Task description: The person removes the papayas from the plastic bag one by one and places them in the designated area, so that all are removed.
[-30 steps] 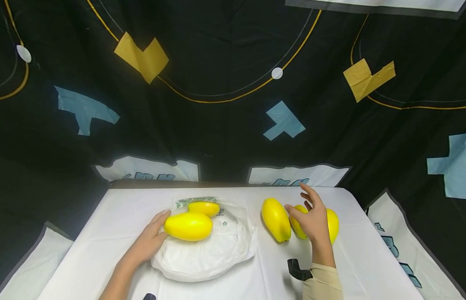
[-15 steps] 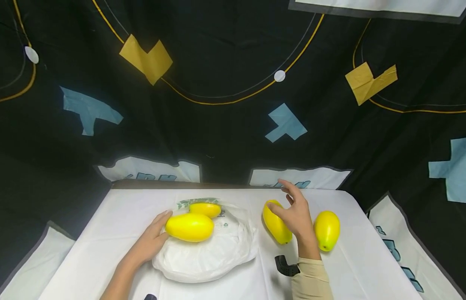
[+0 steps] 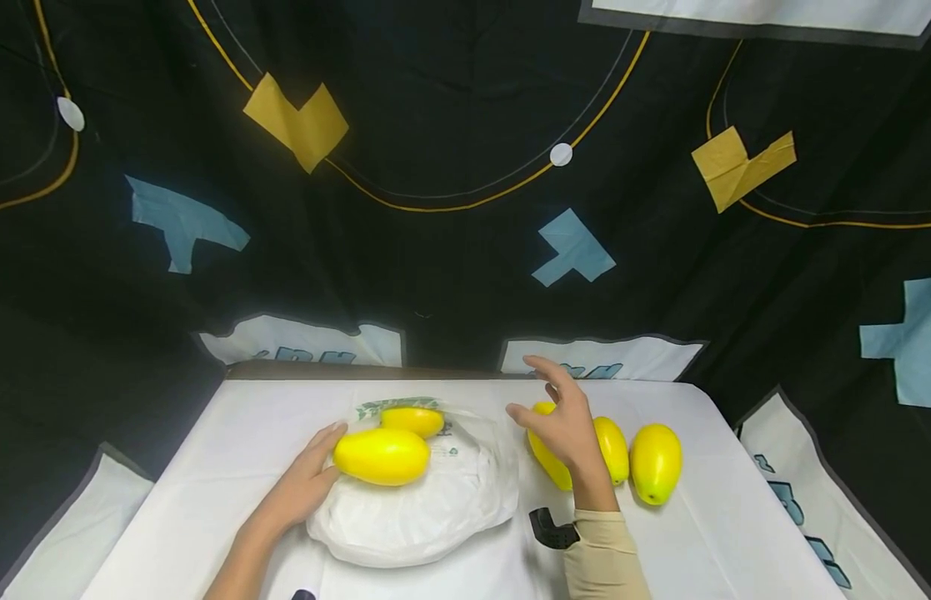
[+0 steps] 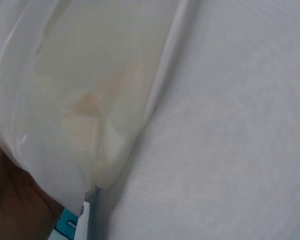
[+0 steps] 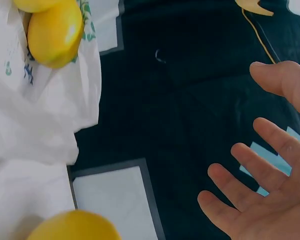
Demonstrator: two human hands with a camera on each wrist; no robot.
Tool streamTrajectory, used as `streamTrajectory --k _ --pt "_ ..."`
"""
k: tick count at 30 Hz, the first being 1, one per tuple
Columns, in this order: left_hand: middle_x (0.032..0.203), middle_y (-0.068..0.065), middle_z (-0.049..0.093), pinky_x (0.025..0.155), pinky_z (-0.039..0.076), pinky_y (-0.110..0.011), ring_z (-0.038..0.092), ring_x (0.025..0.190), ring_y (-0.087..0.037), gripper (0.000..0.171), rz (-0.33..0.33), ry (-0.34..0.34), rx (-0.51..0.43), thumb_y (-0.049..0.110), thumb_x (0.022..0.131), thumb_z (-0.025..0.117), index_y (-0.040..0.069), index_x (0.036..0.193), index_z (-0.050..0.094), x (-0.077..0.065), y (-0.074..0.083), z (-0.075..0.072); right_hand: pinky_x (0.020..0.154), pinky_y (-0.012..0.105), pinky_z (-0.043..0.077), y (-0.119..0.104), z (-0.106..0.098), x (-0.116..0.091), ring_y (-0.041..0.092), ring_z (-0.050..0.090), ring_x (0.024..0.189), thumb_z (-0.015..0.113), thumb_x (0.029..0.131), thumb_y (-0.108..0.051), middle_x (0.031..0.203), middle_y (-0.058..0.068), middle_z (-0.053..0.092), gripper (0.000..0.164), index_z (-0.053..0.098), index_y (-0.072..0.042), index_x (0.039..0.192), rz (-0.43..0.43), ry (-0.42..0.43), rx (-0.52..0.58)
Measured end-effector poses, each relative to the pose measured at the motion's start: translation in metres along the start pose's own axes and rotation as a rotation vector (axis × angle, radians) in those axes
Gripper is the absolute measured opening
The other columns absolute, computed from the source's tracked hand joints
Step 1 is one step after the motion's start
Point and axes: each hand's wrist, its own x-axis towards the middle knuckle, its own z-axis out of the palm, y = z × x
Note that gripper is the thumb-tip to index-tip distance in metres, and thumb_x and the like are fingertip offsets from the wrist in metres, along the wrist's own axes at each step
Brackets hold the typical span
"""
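Observation:
A white plastic bag (image 3: 412, 525) lies on the table, with a large yellow mango (image 3: 382, 457) and a smaller-looking one (image 3: 412, 421) on it. My left hand (image 3: 303, 479) rests at the bag's left edge, its extended fingers beside the large mango's end. In the left wrist view the bag (image 4: 105, 90) lies against the palm and hides the fingers. My right hand (image 3: 563, 429) is above the left one of three mangoes, its fingers spread and holding nothing; it partly covers that mango (image 3: 548, 462). The middle mango (image 3: 612, 450) and right mango (image 3: 656, 464) lie beside it.
A white cloth covers the table (image 3: 705, 542). Behind it hangs a dark cloth (image 3: 435, 283) with blue and gold patches. The black wrist-camera mount (image 3: 551, 529) sticks out from the right wrist.
My right hand has moved left, from over the middle mango to over the left one, uncovering the middle and right mangoes. My left hand, the bag and the fruit on it stay put.

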Motion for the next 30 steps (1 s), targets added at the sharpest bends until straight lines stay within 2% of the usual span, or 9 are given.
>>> streamTrajectory --k 7,12,15,19,25,30 --pt "0.160 -0.017 0.018 0.114 0.013 -0.063 0.015 0.145 -0.040 0.059 0.000 -0.008 -0.010 0.017 0.099 0.047 0.006 0.153 0.027 -0.001 0.001 0.002 0.112 0.049 0.033 -0.006 0.012 0.003 0.021 0.046 0.128 0.080 0.076 -0.014 0.140 -0.006 0.050 0.063 0.057 -0.017 0.135 -0.041 -0.055 0.009" --pt "0.160 -0.016 0.018 0.114 0.013 -0.063 0.014 0.146 -0.039 0.058 -0.001 -0.004 -0.010 0.016 0.099 0.046 0.007 0.154 0.027 -0.002 0.004 0.001 0.112 0.046 0.034 -0.011 0.021 0.006 0.017 0.046 0.128 0.081 0.076 -0.013 0.142 -0.002 0.050 0.063 0.058 -0.023 0.134 -0.055 -0.079 0.020" --pt "0.160 -0.016 0.018 0.114 0.013 -0.062 0.014 0.146 -0.039 0.058 0.002 -0.001 -0.007 0.018 0.100 0.046 0.007 0.154 0.027 -0.001 0.005 0.001 0.112 0.044 0.035 -0.013 0.028 0.007 0.015 0.046 0.128 0.080 0.076 -0.012 0.141 -0.003 0.051 0.063 0.058 -0.024 0.134 -0.053 -0.085 0.023" --pt "0.160 -0.016 0.018 0.114 0.012 -0.063 0.014 0.146 -0.039 0.058 0.008 0.000 -0.001 0.017 0.100 0.046 0.006 0.154 0.027 -0.002 0.004 -0.001 0.111 0.042 0.037 -0.016 0.036 0.008 0.014 0.047 0.128 0.079 0.075 -0.014 0.140 -0.011 0.050 0.064 0.058 -0.027 0.134 -0.041 -0.111 -0.003" --pt "0.160 -0.017 0.018 0.114 0.012 -0.062 0.013 0.146 -0.040 0.058 0.014 -0.006 -0.007 0.014 0.099 0.045 0.005 0.153 0.027 -0.003 0.005 -0.003 0.108 0.042 0.040 -0.017 0.048 0.011 0.015 0.048 0.127 0.079 0.075 -0.016 0.139 -0.012 0.051 0.062 0.059 -0.027 0.133 -0.078 -0.145 -0.058" --pt "0.159 -0.018 0.018 0.114 0.012 -0.063 0.013 0.145 -0.040 0.057 0.022 -0.004 -0.009 0.014 0.100 0.045 0.005 0.153 0.027 -0.003 0.005 -0.003 0.107 0.041 0.041 -0.020 0.057 0.012 0.012 0.048 0.126 0.076 0.074 -0.020 0.137 -0.014 0.052 0.061 0.059 -0.029 0.132 -0.087 -0.181 -0.055"
